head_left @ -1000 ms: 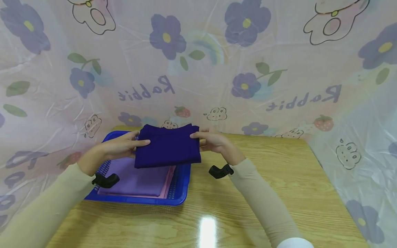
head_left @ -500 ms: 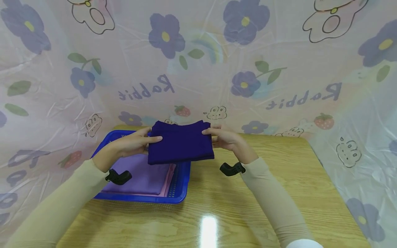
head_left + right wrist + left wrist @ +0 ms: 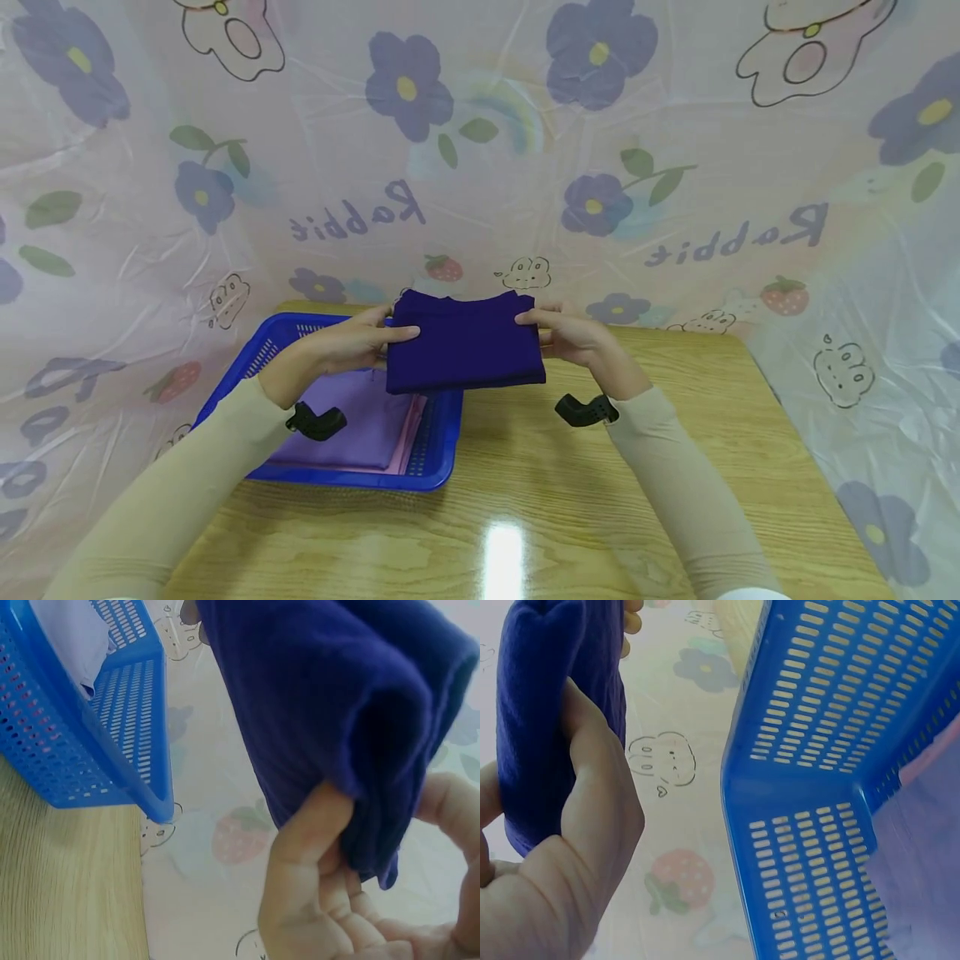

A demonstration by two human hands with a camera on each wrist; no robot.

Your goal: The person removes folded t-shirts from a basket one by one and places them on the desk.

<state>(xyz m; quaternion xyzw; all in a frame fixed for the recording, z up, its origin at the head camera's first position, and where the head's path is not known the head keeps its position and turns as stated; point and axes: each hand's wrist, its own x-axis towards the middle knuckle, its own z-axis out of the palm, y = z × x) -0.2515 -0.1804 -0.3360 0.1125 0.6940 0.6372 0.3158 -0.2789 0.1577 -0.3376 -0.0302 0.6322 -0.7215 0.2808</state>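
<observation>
A folded dark purple cloth (image 3: 467, 346) is held up between both hands, its lower left part in front of the blue basket's right side. My left hand (image 3: 358, 340) pinches its left edge, thumb on the near face. On the right edge my right hand (image 3: 576, 333) grips it the same way. Several folded layers (image 3: 390, 742) show at the cloth's end in the right wrist view. In the left wrist view the thumb and fingers of the left hand (image 3: 592, 817) clasp the thick fold.
The blue plastic basket (image 3: 442, 475) stands on the wooden table (image 3: 675, 450) at left. Inside lie a folded lilac cloth (image 3: 345, 429) and a pink cloth (image 3: 411, 433). A printed curtain (image 3: 487, 192) hangs behind the table's back edge.
Both hands have carried the dark purple cloth to the right and slightly up, partly away from over the basket. More of the basket's back left side shows. The grip looks unchanged.
</observation>
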